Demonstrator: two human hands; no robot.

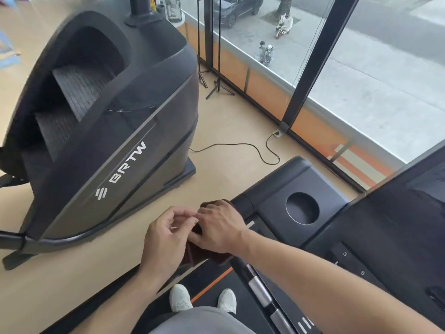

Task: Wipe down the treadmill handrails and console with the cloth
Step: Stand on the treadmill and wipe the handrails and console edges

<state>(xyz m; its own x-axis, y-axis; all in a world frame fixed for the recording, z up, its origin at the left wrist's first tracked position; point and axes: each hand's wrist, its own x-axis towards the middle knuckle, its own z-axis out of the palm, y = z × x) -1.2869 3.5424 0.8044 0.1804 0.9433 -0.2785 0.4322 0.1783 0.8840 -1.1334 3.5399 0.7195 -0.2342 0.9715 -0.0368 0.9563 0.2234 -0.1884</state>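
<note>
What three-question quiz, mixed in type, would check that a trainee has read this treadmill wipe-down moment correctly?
1. True or false: the cloth is dark brown and lies on the end of the treadmill handrail.
2. Which hand lies on top of the cloth? A) left hand B) right hand C) neither
3. Fill in: the round recess in the console is a ____.

Key
1. True.
2. B: the right hand presses the cloth from above; the left hand's curled fingers are at the cloth's edge.
3. Cup holder; it looks empty.
</note>
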